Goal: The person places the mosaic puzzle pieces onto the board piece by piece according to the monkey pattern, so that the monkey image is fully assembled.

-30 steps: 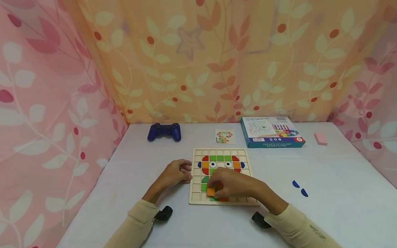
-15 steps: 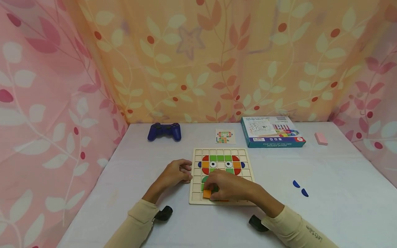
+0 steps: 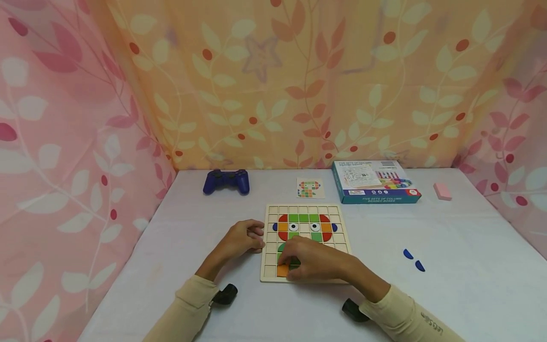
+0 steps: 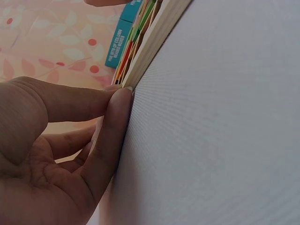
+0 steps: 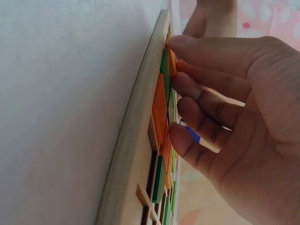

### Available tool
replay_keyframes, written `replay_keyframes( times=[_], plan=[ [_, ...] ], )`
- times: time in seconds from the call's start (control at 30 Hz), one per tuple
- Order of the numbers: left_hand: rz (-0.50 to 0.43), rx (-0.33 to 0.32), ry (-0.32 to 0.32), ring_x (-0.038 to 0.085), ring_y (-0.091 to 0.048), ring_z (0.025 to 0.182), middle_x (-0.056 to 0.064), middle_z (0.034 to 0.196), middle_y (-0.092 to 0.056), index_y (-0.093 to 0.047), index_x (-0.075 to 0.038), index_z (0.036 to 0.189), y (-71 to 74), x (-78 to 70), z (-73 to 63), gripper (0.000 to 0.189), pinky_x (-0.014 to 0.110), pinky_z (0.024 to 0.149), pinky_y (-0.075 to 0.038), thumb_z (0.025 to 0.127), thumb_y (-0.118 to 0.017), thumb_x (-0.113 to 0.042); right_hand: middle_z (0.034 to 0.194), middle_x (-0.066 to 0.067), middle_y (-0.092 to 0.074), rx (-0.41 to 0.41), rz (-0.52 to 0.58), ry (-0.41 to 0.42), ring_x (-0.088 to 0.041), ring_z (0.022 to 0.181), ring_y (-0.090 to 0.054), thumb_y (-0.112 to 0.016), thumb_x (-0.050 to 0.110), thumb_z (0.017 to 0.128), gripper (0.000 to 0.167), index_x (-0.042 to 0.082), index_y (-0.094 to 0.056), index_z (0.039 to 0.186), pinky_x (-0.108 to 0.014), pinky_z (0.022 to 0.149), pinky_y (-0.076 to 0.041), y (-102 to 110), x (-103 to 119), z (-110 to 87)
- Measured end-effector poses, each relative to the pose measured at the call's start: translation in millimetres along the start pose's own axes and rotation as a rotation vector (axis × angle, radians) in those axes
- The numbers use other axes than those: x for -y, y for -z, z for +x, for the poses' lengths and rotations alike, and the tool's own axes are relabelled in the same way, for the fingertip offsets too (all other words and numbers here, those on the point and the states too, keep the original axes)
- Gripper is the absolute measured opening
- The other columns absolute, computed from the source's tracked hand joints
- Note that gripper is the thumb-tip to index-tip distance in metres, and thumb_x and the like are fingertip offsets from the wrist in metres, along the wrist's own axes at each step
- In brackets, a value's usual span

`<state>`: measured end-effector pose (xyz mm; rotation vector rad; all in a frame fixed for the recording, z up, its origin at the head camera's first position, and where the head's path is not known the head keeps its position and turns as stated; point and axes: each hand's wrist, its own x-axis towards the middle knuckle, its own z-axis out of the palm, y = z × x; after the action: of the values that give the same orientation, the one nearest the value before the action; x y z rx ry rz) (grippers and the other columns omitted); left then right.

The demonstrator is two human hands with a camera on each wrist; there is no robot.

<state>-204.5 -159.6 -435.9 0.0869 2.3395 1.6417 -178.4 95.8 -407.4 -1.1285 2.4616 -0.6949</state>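
Observation:
A square wooden grid board (image 3: 269, 271) lies on the table, with coloured tiles forming a face and part of a body. My right hand (image 3: 318, 259) is over its lower part. Thumb and forefinger pinch an orange square tile (image 3: 282, 270) at a bottom-row cell near the left corner; the right wrist view shows this tile (image 5: 171, 61) slightly tilted at its slot. At the board's left edge, my left hand (image 3: 240, 241) holds the rim between thumb and forefinger, as the left wrist view shows. My right hand hides several body tiles.
Two blue rounded pieces (image 3: 414, 260) lie right of the board. Behind it are a pattern card (image 3: 310, 188), a boxed set (image 3: 376, 183) and a pink block (image 3: 442, 191). A blue game controller (image 3: 226, 182) sits back left.
My right hand has moved left and slightly toward me, carrying the orange tile from the middle of the lower rows to the bottom-left cell. My left hand has stayed at the board's edge.

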Motion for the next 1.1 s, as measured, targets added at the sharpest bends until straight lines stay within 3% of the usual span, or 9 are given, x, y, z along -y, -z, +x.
replay_keyframes(
  times=[0.3,0.63,0.9,1.1],
  plan=[
    [0.010,-0.004,0.005,0.018,-0.067,0.091,0.015,0.116,-0.066,-0.063,0.005,0.137,-1.1,-0.6,-1.2,0.051,0.032,0.076,-0.067,0.087,-0.075,0.010,0.118,0.019,-0.067,0.009,-0.002,0.030,-0.006,0.118,-0.056,-0.079,0.024,0.095,0.027,0.024,-0.079,0.122,-0.034,0.111,-0.052,-0.4,-0.6,0.5],
    [0.010,0.001,-0.001,0.018,-0.068,0.092,0.015,0.117,-0.066,-0.063,0.005,0.137,-1.9,-1.5,-1.7,0.052,0.032,0.076,-0.067,0.088,-0.076,0.009,0.115,0.015,-0.070,0.012,0.106,0.041,-0.008,0.107,-0.060,-0.082,0.023,0.094,0.027,0.024,-0.079,0.121,-0.028,0.102,-0.056,8.2,-9.2,-1.9],
    [0.025,-0.012,0.004,0.018,-0.067,0.092,0.014,0.117,-0.067,-0.063,0.005,0.138,-1.7,-2.7,-2.1,0.052,0.031,0.076,-0.067,0.088,-0.077,0.008,0.115,0.013,-0.071,-0.017,0.122,-0.006,-0.010,0.109,-0.060,-0.080,0.027,0.096,0.028,0.023,-0.078,0.123,-0.037,0.107,-0.056,20.4,-20.8,-19.7],
    [0.023,-0.017,0.003,0.018,-0.067,0.092,0.014,0.117,-0.066,-0.063,0.005,0.138,-1.6,-2.0,-2.7,0.053,0.031,0.076,-0.067,0.087,-0.077,0.009,0.110,0.013,-0.070,-0.041,0.129,-0.060,-0.012,0.102,-0.061,-0.081,0.026,0.094,0.027,0.024,-0.080,0.120,-0.032,0.100,-0.058,26.8,-36.6,-43.6]
  ],
)
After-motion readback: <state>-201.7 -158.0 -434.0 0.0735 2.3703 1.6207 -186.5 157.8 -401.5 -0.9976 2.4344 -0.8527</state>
